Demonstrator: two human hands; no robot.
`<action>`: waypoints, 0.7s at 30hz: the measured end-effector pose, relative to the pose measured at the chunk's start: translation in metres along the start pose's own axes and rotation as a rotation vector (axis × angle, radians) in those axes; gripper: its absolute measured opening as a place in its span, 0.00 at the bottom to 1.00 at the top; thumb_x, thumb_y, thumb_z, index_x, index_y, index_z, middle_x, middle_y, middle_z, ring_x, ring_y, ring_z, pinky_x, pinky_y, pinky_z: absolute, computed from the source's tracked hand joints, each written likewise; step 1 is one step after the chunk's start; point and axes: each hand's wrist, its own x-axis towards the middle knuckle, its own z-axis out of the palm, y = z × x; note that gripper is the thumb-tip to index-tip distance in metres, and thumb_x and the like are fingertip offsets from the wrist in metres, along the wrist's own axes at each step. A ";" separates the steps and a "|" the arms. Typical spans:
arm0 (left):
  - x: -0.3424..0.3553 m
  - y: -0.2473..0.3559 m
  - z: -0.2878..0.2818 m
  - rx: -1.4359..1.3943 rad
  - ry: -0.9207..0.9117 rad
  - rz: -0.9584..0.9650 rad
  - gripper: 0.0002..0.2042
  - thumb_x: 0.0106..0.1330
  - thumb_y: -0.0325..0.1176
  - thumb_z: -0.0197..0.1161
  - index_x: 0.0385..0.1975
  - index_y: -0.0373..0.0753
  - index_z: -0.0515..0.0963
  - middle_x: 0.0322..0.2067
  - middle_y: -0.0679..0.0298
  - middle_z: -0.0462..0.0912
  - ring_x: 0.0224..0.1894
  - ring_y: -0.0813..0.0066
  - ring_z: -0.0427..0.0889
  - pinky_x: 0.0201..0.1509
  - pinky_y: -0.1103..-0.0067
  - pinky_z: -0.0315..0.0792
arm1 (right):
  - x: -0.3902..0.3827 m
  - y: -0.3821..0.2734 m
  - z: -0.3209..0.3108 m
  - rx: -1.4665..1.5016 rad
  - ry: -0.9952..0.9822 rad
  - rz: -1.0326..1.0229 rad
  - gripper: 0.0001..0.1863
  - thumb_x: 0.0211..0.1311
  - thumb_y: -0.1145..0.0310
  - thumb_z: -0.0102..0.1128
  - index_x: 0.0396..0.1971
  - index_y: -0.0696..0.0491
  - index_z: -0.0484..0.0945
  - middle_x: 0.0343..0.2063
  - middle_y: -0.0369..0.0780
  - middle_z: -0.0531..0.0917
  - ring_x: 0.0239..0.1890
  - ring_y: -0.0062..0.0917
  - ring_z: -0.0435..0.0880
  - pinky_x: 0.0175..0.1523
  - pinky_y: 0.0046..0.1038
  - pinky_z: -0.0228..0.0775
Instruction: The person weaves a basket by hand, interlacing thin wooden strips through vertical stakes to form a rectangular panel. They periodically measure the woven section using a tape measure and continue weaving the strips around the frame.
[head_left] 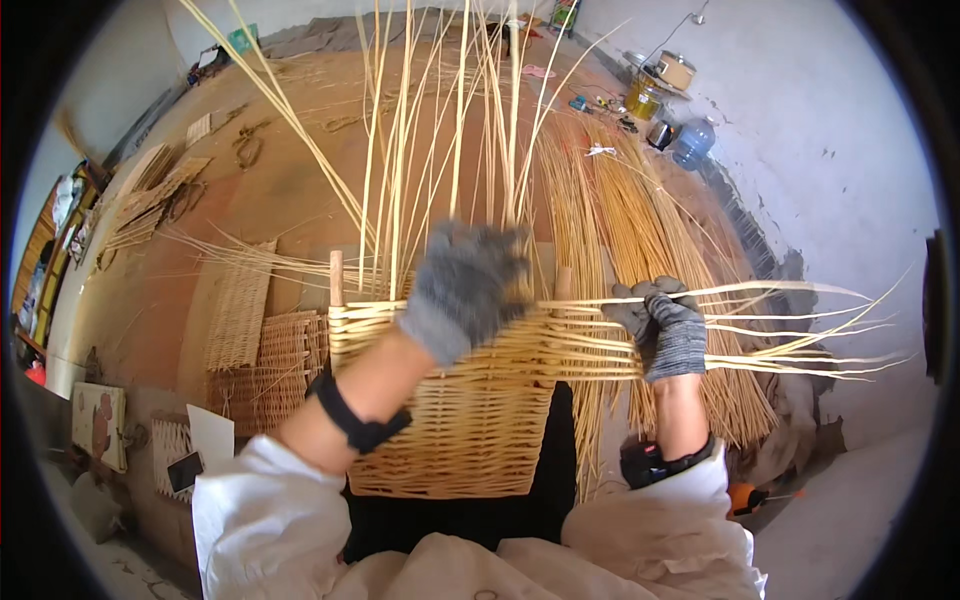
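A woven wicker panel of pale rods stands in front of me, with two thicker wooden sticks at its upper corners. Long upright wicker rods fan out beyond its top edge. My left hand, in a grey glove, is over the panel's top edge among the uprights; motion smears its fingers, and what they touch is hidden. At the right side, my gloved right hand is closed around a wicker rod at the top of the weave. Several more loose rod ends pass by that hand and stick out to the right.
Bundles of long wicker rods lie on the floor at right. Finished woven panels lie at left, with more stacked farther back. A blue water jug stands by the right wall. A phone lies at lower left.
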 end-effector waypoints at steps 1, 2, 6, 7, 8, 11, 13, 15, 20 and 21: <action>-0.014 0.004 0.015 -0.226 0.043 0.069 0.29 0.49 0.56 0.55 0.48 0.44 0.67 0.51 0.62 0.65 0.53 0.66 0.63 0.58 0.67 0.50 | 0.003 -0.010 0.016 -0.044 0.010 0.091 0.05 0.52 0.80 0.45 0.30 0.60 0.66 0.25 0.48 0.75 0.31 0.46 0.77 0.32 0.44 0.77; -0.016 0.014 0.013 -0.229 0.040 0.069 0.29 0.49 0.56 0.55 0.48 0.44 0.67 0.51 0.62 0.65 0.53 0.66 0.63 0.58 0.67 0.50 | 0.019 -0.018 0.025 -0.314 -0.062 0.103 0.04 0.54 0.75 0.45 0.25 0.60 0.67 0.20 0.47 0.74 0.27 0.40 0.78 0.28 0.41 0.77; -0.007 0.058 0.017 -0.202 -0.124 -0.331 0.45 0.34 0.64 0.59 0.50 0.34 0.62 0.45 0.53 0.69 0.46 0.61 0.67 0.51 0.69 0.56 | 0.099 -0.020 0.061 -1.529 -0.481 -0.493 0.04 0.49 0.74 0.52 0.26 0.58 0.71 0.29 0.48 0.77 0.23 0.28 0.78 0.26 0.26 0.68; -0.008 0.059 0.016 -0.178 -0.082 -0.341 0.44 0.33 0.63 0.60 0.49 0.35 0.63 0.43 0.55 0.70 0.46 0.61 0.67 0.52 0.69 0.55 | 0.096 -0.023 0.042 -1.270 -0.400 -0.141 0.05 0.49 0.76 0.51 0.28 0.60 0.71 0.30 0.50 0.76 0.27 0.30 0.77 0.30 0.28 0.69; -0.012 0.058 0.014 -0.149 -0.043 -0.364 0.43 0.32 0.62 0.61 0.48 0.36 0.65 0.40 0.56 0.71 0.45 0.62 0.67 0.53 0.69 0.53 | 0.092 -0.025 0.024 -0.985 -0.325 0.192 0.06 0.49 0.78 0.51 0.30 0.61 0.70 0.31 0.52 0.76 0.31 0.33 0.77 0.35 0.29 0.70; -0.011 0.063 0.031 -0.201 0.099 -0.322 0.37 0.31 0.59 0.63 0.41 0.39 0.70 0.36 0.59 0.72 0.45 0.62 0.65 0.56 0.66 0.49 | 0.065 -0.043 -0.041 -0.320 -0.016 0.807 0.10 0.50 0.83 0.48 0.35 0.67 0.67 0.35 0.56 0.73 0.40 0.42 0.75 0.47 0.34 0.70; -0.028 0.062 0.029 -0.162 0.300 -0.273 0.28 0.38 0.54 0.63 0.37 0.40 0.72 0.38 0.57 0.72 0.45 0.59 0.66 0.55 0.64 0.53 | 0.048 -0.034 -0.050 -0.157 0.060 0.777 0.10 0.50 0.85 0.45 0.35 0.69 0.65 0.36 0.58 0.72 0.41 0.46 0.74 0.48 0.35 0.70; -0.021 0.056 0.045 -0.229 0.501 -0.153 0.26 0.41 0.51 0.62 0.38 0.40 0.72 0.40 0.55 0.71 0.45 0.58 0.67 0.53 0.65 0.57 | 0.051 -0.037 -0.060 -0.114 0.007 0.609 0.08 0.51 0.85 0.43 0.33 0.68 0.66 0.37 0.57 0.72 0.41 0.45 0.74 0.47 0.33 0.71; 0.053 0.048 0.024 -0.610 -0.419 -0.576 0.16 0.57 0.43 0.49 0.35 0.35 0.71 0.34 0.49 0.75 0.39 0.61 0.74 0.43 0.73 0.68 | 0.040 -0.060 -0.050 -0.243 -0.040 0.587 0.09 0.56 0.74 0.42 0.28 0.66 0.68 0.29 0.53 0.76 0.35 0.40 0.77 0.39 0.33 0.74; 0.051 0.044 0.028 -0.601 -0.405 -0.615 0.16 0.57 0.43 0.49 0.35 0.35 0.71 0.34 0.49 0.75 0.39 0.61 0.74 0.43 0.73 0.68 | 0.025 -0.066 -0.035 -0.172 -0.272 0.526 0.09 0.55 0.74 0.43 0.29 0.65 0.69 0.28 0.51 0.76 0.32 0.38 0.77 0.37 0.32 0.75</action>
